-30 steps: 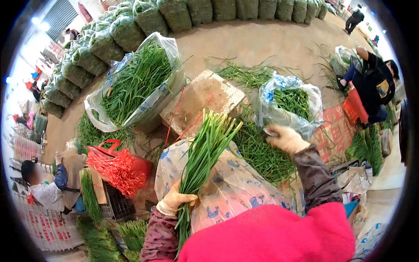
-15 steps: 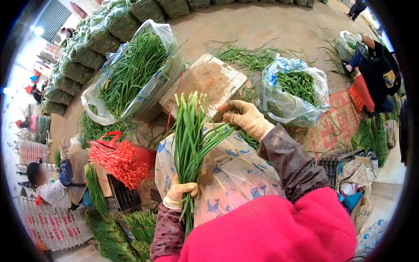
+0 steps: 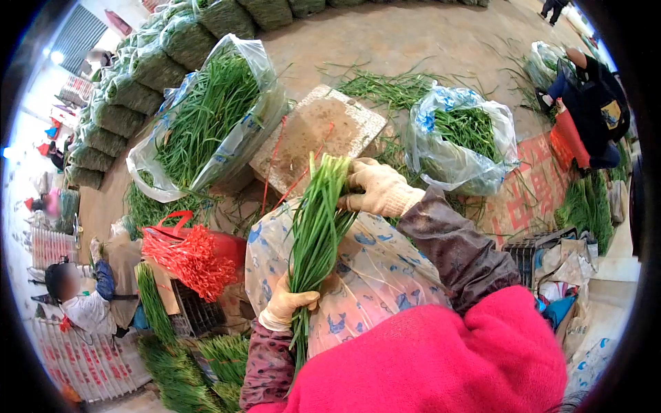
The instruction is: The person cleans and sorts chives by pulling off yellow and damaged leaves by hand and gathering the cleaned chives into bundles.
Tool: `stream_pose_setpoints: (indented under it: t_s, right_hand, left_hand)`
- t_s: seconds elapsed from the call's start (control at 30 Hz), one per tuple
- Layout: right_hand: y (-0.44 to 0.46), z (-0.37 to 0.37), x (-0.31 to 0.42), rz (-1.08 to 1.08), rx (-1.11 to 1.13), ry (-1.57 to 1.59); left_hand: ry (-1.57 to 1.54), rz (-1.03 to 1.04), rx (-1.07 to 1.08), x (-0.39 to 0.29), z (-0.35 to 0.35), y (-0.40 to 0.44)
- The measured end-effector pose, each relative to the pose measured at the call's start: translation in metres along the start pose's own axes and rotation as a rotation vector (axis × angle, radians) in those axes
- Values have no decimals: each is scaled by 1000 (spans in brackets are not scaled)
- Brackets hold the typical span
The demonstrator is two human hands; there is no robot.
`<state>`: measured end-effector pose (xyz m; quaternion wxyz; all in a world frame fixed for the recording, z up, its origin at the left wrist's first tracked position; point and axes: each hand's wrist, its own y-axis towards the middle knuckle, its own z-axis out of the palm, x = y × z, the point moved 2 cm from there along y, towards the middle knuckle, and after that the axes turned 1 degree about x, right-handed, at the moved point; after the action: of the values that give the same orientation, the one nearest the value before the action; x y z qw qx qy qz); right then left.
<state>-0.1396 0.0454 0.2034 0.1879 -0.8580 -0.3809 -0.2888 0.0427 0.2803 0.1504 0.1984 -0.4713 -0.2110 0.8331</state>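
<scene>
My left hand (image 3: 288, 303), in a cream glove, is closed round the lower, leafy part of a bunch of garlic chives (image 3: 313, 234). The bunch stands upright over my lap, its pale cut ends at the top and its leaf tips hanging below the fist. Near those ends my right hand (image 3: 382, 187), also gloved, grips the bunch from the right side. Its fingertips are partly hidden behind the stalks. A clear plastic apron with blue prints (image 3: 372, 275) covers my knees. Just beyond the bunch is a dirty white foam block (image 3: 323, 134) with red ties across it.
Open plastic bags of chives stand at the left (image 3: 217, 120) and right (image 3: 461, 138). Red ties (image 3: 189, 258) fill a red bag beside a black crate (image 3: 196, 310). Bundled chives (image 3: 175, 375) lie at lower left. Co-workers sit on either side; stacked full bags (image 3: 148, 69) line the back.
My right hand has moved down and left from a few splayed stalks to close against the bunch. The bunch now leans slightly right, its stalks drawn closer together.
</scene>
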Motion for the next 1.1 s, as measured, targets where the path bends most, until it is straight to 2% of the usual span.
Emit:
stream_pose_setpoints:
  t_s: [0.1,0.13,0.17,0.27,0.3,0.37,0.4,0.5,0.57,0.7,0.77,0.83,0.9,1.0,1.03,1.1]
  right_hand:
    - [-1,16,-16,-56,-15,162]
    - [-7,20,-17,-44,-111,127]
    - [-8,23,-19,-42,-109,129]
    - [-15,22,-21,-159,-325,80]
    - [-18,18,-20,-153,-326,79]
    - [-23,8,-19,-175,-445,-122]
    - [-22,12,-31,-181,-523,-104]
    - [-31,0,-65,-39,-620,31]
    - [-47,-22,-81,77,-700,4]
    - [-87,-41,-142,333,-681,-303]
    - [-103,-38,-175,701,-369,-526]
    - [-119,-22,-213,997,19,-531]
    - [-140,-8,-223,1058,154,-501]
    - [-170,7,-256,1156,98,-392]
    - [-176,7,-260,1133,51,-455]
    - [-196,-6,-273,1240,3,-391]
  left_hand:
    - [-31,35,-14,-6,7,-2]
    - [-26,26,4,-5,6,-2]
    - [-20,17,22,-5,5,-2]
    - [-44,-43,47,-3,1,0]
    - [-44,-47,50,-3,1,1]
    - [-62,-56,71,-3,2,2]
    - [-64,-58,72,-4,2,3]
    - [-78,-60,115,-7,3,2]
    - [-69,-104,106,-6,-2,-2]
    - [-97,-104,144,-3,-9,-6]
    - [-67,-97,112,-7,-5,-8]
    - [-41,-91,72,-6,-4,-9]
    - [117,-98,20,-6,-8,-10]
    - [156,-89,9,-9,-5,-11]
    - [176,-73,2,-8,-5,-12]
    - [159,-67,-10,-7,-5,-15]
